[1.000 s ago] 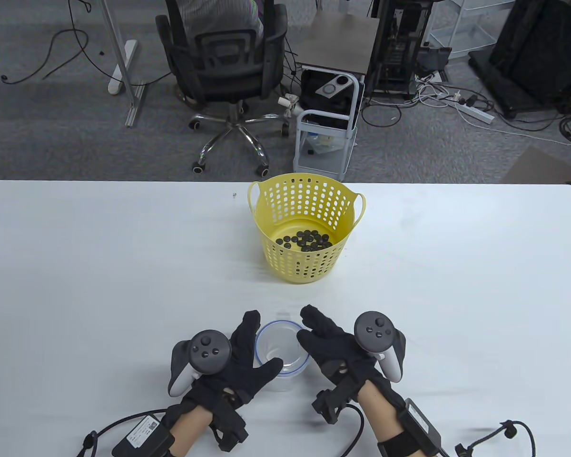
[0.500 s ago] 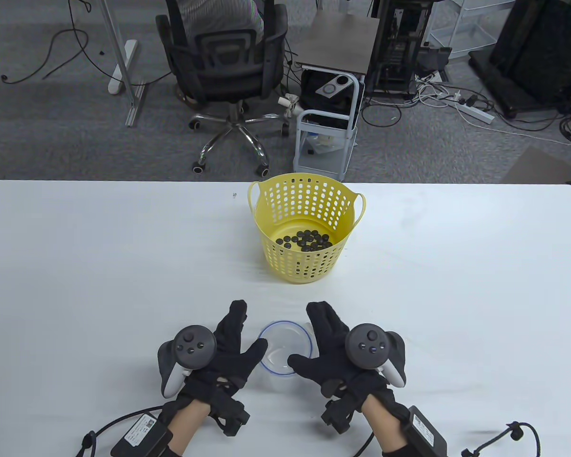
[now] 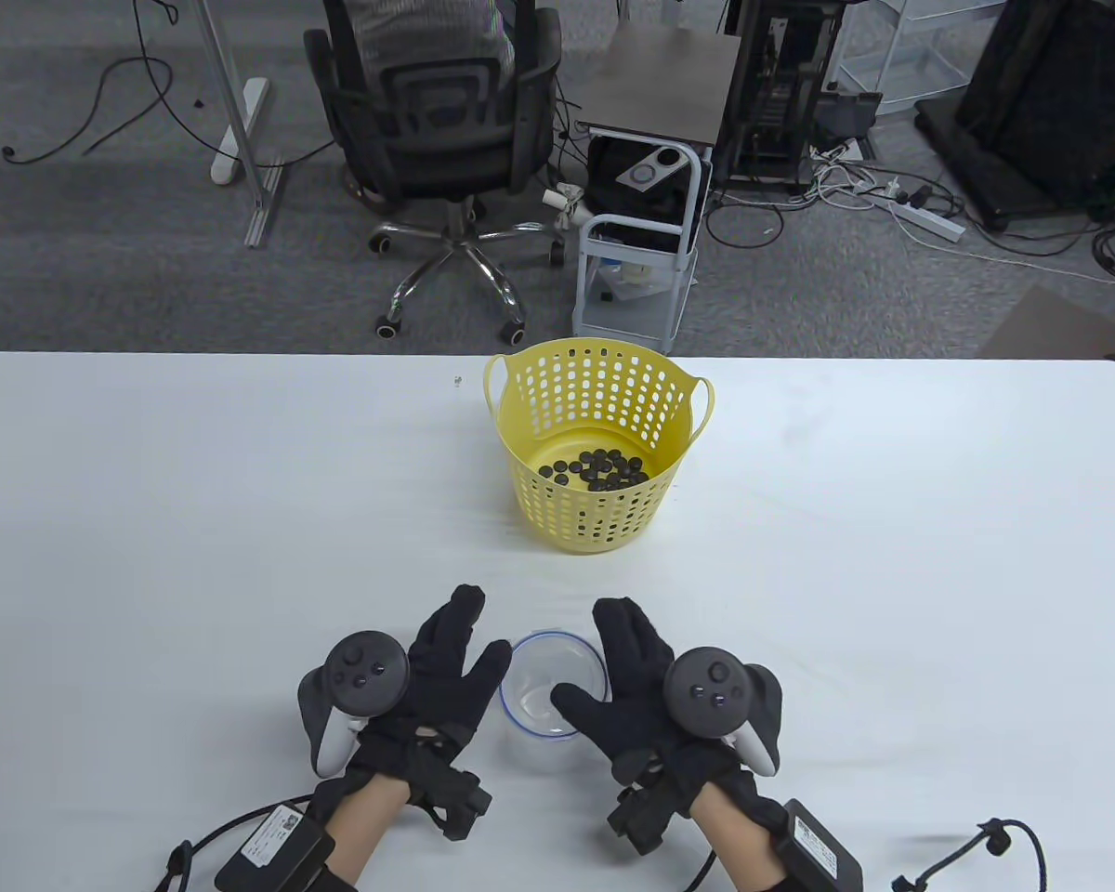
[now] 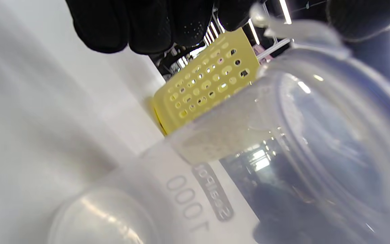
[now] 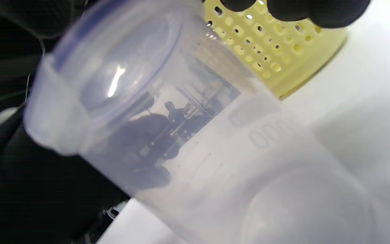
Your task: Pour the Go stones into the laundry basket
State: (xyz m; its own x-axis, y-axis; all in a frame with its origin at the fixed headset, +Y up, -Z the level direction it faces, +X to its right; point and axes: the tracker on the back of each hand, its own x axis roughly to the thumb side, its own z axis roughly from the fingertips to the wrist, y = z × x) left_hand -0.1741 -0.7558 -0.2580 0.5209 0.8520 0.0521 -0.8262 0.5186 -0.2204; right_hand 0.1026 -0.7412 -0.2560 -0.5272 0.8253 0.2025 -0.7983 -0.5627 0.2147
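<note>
A yellow perforated laundry basket (image 3: 587, 520) stands mid-table with several black Go stones (image 3: 599, 469) on its bottom. A clear, empty plastic container with a blue rim (image 3: 555, 689) stands upright near the front edge. My left hand (image 3: 455, 650) lies spread just left of it, thumb near the rim. My right hand (image 3: 618, 669) lies spread on its right, thumb overlapping the rim. Neither hand grips it. The container (image 4: 249, 152) and basket (image 4: 208, 88) fill the left wrist view under my fingers (image 4: 141, 23). The right wrist view shows the same container (image 5: 181, 135) and basket (image 5: 276, 51).
The white table (image 3: 892, 557) runs wide on both sides of the basket. A tiny object (image 3: 457, 379) lies near the far edge. Beyond the table stand an office chair (image 3: 446, 139) and a small cart (image 3: 636, 269). Glove cables (image 3: 966, 850) trail at the front edge.
Both hands let go of the container and spread open. The left hand moved left and its thumb came off the rim. The container now stands upright between them.
</note>
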